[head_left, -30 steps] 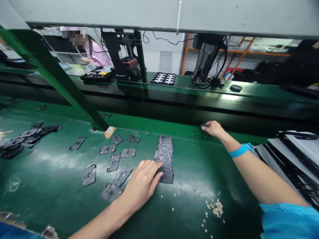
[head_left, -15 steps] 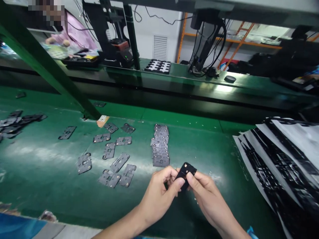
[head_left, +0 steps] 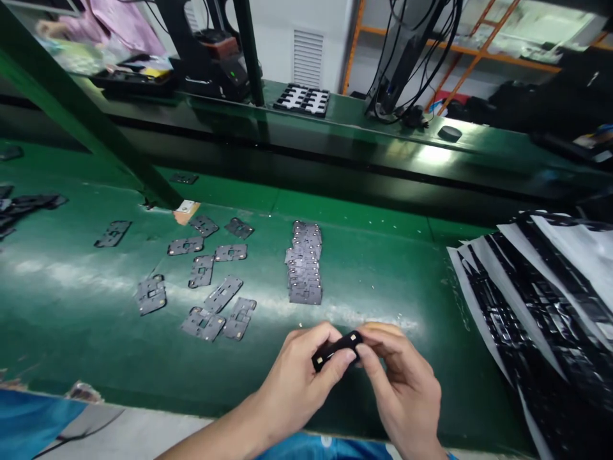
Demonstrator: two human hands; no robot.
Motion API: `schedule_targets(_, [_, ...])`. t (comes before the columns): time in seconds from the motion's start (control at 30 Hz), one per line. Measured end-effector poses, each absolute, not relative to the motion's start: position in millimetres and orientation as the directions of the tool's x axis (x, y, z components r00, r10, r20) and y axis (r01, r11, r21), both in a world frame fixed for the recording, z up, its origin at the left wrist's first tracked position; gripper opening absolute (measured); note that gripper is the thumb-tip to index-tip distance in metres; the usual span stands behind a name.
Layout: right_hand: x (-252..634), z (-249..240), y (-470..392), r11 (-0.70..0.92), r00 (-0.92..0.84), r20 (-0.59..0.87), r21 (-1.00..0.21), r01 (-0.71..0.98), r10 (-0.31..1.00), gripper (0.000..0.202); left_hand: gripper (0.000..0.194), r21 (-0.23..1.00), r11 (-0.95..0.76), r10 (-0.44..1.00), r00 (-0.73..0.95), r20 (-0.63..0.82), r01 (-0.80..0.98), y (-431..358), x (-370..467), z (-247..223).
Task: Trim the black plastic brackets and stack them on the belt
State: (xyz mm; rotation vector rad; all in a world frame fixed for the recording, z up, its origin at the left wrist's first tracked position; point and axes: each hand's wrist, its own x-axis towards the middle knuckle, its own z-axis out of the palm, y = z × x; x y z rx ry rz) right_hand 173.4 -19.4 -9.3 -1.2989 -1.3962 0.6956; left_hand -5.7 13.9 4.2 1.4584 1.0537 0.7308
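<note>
Left hand (head_left: 297, 380) and right hand (head_left: 407, 386) both pinching one black plate (head_left: 329, 351)
Fiddly fingertip handling stage, wants steady thumbs imo

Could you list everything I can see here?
Held part: one, black, front
Loose parts: about twelve, grey, left
Part row: one, grey, centre
Part pile: one, dark, far left
Sheets: several, black and white, right
Bench: one, green, below
Post: one, green, left
Tray: one, black and white, back
Stands: two, black, back
Rack: one, orange, back
Person: one, pink top, back left
Left hand: one, bare, on held part
Right hand: one, bare, on held part
</note>
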Motion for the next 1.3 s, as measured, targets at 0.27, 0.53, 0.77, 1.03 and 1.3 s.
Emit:
schedule_targets(0.27, [168.7,-15.3,-26.9,0.291,0.176,0.374,-0.882,0.371,0.910,0.026,0.037,0.965,0.243,0.853,0.453,-0.260,0.097,0.5,-8.9,-1.5])
schedule_targets(0.53, [175.4,-9.4,-27.2,0.385,0.078,0.489,-0.765,0.516,0.869,0.050,0.039,0.974,0.049,0.880,0.451,-0.147,0.223,-1.3,-10.3,3.2])
schedule_targets(0.77, [177.3,-7.9,-30.5,0.405,0.019,0.499,-0.724,0.558,0.866,0.054,0.040,0.973,0.084,0.866,0.467,-0.177,0.213,-3.6,-10.6,3.0])
schedule_targets(1.03, [176.4,-0.3,-26.2,0.371,0.032,0.469,-0.736,0.567,0.882,0.040,0.039,0.975,0.092,0.856,0.484,-0.183,0.204,-3.9,-7.1,5.3])
schedule_targets(1.3, [180.8,1.1,-23.7,0.396,-0.039,0.465,-0.704,0.589,0.884,0.031,0.041,0.976,0.129,0.841,0.503,-0.202,0.177,-4.1,-4.8,5.5])
